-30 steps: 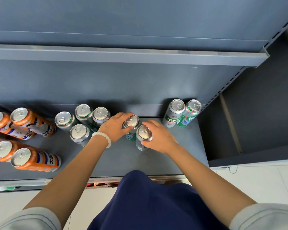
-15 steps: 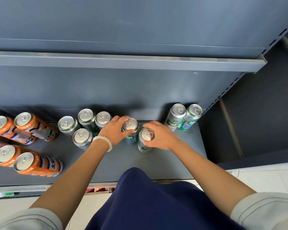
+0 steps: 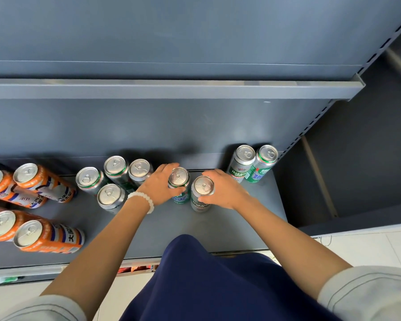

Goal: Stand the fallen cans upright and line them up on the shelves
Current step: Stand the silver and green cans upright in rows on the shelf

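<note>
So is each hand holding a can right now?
Yes: the left hand wraps a green can and the right hand grips a silver can, side by side on the shelf.

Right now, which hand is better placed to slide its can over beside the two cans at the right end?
Right hand: its silver can sits nearer the pair at the right end. The left hand holds the green can farther away.

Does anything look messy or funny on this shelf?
Nothing is spilled or dented. The beer cans aren't in one line yet: four silver cans huddle in a bunch, two stand at the back right, and the left hand and right hand each grip one in between.
</note>
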